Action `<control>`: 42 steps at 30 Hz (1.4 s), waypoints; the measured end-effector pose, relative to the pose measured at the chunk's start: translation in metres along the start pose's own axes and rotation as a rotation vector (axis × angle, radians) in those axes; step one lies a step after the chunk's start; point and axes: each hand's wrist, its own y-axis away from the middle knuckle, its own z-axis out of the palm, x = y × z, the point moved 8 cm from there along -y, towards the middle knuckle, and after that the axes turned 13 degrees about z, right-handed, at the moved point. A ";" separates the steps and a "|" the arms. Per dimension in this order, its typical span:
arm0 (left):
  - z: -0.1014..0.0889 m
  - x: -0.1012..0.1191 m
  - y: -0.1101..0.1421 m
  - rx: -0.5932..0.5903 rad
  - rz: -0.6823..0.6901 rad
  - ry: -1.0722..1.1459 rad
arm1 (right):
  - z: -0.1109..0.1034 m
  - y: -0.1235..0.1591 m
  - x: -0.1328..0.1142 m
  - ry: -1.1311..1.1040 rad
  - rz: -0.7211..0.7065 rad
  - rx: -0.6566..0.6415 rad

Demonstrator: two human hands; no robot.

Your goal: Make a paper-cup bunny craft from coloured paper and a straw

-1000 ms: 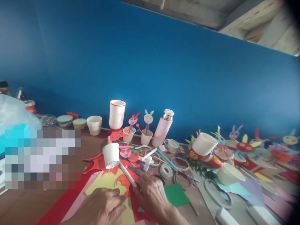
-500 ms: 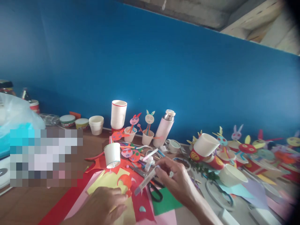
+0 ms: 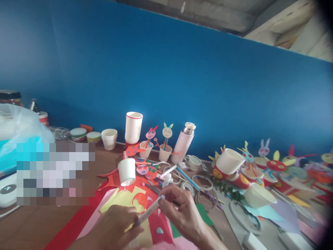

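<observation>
Above the coloured paper sheets, my right hand (image 3: 180,211) pinches the upper end of a slim white marker pen (image 3: 150,211). My left hand (image 3: 118,222) is closed, its fingers around the lower end of the pen; a small yellow bit shows at the fingertips, too unclear to name. Beneath lie yellow paper (image 3: 113,202), red paper (image 3: 158,227) and an orange cut-out (image 3: 140,200). A pair of scissors (image 3: 153,187) is partly hidden behind my right hand. Just beyond, a white paper cup (image 3: 126,172) leans over the paper.
Paper-cup rabbit figures (image 3: 277,166) crowd the right side. Along the blue wall stand a cup stack (image 3: 133,128), a pink thermos (image 3: 182,144) and clay tubs (image 3: 78,134). Tape rolls (image 3: 187,187) and a green sheet (image 3: 204,215) lie at right. A plastic bag (image 3: 23,128) sits left.
My right hand lifted the marker pen off to the right, uncovering the scissors, then brought it back left to my left hand. My left hand stayed nearly in place and now meets the pen's lower end.
</observation>
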 end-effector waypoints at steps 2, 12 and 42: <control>-0.001 0.001 0.000 0.026 0.010 0.017 | 0.008 0.002 0.002 -0.030 -0.008 -0.030; -0.015 0.013 -0.002 0.208 0.147 0.009 | 0.059 0.007 0.033 0.036 0.070 -0.111; -0.045 0.033 -0.011 0.027 -0.038 0.575 | 0.037 0.012 0.020 -0.531 0.143 -0.041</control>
